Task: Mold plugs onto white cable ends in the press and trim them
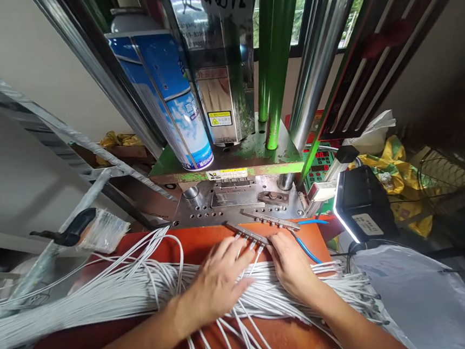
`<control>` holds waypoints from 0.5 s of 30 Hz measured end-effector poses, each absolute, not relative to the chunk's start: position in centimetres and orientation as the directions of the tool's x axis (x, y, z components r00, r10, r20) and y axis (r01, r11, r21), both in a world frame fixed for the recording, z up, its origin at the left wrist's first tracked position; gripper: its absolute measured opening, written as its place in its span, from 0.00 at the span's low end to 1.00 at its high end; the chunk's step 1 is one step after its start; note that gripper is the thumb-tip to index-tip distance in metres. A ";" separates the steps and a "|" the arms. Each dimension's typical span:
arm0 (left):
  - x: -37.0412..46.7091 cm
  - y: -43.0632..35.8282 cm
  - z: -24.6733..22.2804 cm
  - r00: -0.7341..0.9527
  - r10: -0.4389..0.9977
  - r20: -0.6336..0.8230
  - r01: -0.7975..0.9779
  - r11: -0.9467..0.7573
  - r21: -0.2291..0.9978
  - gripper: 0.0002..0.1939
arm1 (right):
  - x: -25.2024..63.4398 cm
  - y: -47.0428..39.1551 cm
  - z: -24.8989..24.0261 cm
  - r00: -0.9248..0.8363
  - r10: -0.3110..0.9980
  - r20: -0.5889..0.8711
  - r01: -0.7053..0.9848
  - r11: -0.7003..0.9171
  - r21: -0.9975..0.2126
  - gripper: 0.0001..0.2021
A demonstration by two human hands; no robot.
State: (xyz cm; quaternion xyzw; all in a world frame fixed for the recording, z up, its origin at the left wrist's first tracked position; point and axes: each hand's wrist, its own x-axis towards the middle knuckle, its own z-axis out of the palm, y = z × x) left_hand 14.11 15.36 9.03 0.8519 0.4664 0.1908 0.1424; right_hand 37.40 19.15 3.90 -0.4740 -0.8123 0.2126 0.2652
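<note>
A narrow slotted metal bar [247, 233] lies near the front edge of the press, with several white cables [258, 255] running into its slots. My left hand [219, 276] reaches over these cables, fingers stretched out and thumb apart, its fingertips at the near side of the bar. My right hand [293, 264] is closed on the bar's right end. Just behind lies a second slotted metal bar [271, 220]; a blue air hose [307, 249] passes close to its right end. Under both hands a thick bundle of white cables [124, 290] spreads across the orange-red table [304, 333].
The press's steel plate [201, 207] stands behind the bars, beneath a green upper plate [266, 158] carrying a blue spray can [169, 104]. A lit black lamp [364, 202] is at right, above a white bag [416, 304]. A tape dispenser [101, 231] hangs at left.
</note>
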 end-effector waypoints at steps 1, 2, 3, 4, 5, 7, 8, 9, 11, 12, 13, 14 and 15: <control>14.3 14.3 8.9 0.548 0.808 0.216 0.738 -0.588 0.331 0.23 | 37.5 19.2 4.1 -0.390 0.886 0.250 0.651 0.457 -0.606 0.13; 14.4 13.4 8.7 0.574 0.785 0.231 0.736 -0.619 0.273 0.24 | 37.7 19.4 4.3 -0.370 0.888 0.271 0.640 0.456 -0.618 0.13; 14.4 12.8 8.4 0.595 0.769 0.234 0.730 -0.639 0.243 0.23 | 37.9 19.7 4.7 -0.350 0.889 0.295 0.625 0.457 -0.633 0.12; 14.3 12.5 8.2 0.610 0.757 0.234 0.722 -0.652 0.229 0.21 | 38.1 20.2 5.1 -0.332 0.888 0.318 0.607 0.459 -0.648 0.12; 14.1 12.6 7.9 0.623 0.746 0.237 0.713 -0.665 0.221 0.18 | 38.3 20.8 5.6 -0.316 0.885 0.342 0.589 0.466 -0.661 0.12; 13.7 13.8 7.8 0.637 0.722 0.270 0.697 -0.689 0.200 0.10 | 38.4 22.7 6.8 -0.295 0.869 0.398 0.559 0.494 -0.665 0.12; 13.6 14.9 7.9 0.637 0.708 0.306 0.690 -0.700 0.184 0.08 | 38.2 23.9 7.4 -0.290 0.859 0.422 0.555 0.511 -0.657 0.12; 13.4 16.2 8.1 0.631 0.694 0.348 0.686 -0.708 0.168 0.11 | 37.9 25.4 7.9 -0.289 0.849 0.442 0.559 0.524 -0.642 0.13; 13.4 19.3 8.8 0.611 0.670 0.421 0.676 -0.719 0.163 0.17 | 36.8 28.7 8.8 -0.287 0.841 0.458 0.589 0.532 -0.608 0.15; 13.4 20.9 9.1 0.590 0.676 0.441 0.681 -0.711 0.178 0.18 | 36.1 30.6 9.0 -0.277 0.847 0.454 0.609 0.520 -0.599 0.16; 13.6 22.6 9.4 0.568 0.688 0.451 0.686 -0.699 0.203 0.18 | 35.3 32.4 9.2 -0.265 0.856 0.444 0.629 0.503 -0.593 0.17; 13.7 24.2 9.6 0.542 0.710 0.449 0.697 -0.678 0.232 0.19 | 34.5 34.2 9.3 -0.253 0.866 0.432 0.646 0.483 -0.590 0.17; 13.9 25.7 9.7 0.516 0.729 0.451 0.709 -0.658 0.253 0.19 | 33.6 35.9 9.3 -0.245 0.874 0.420 0.662 0.467 -0.586 0.16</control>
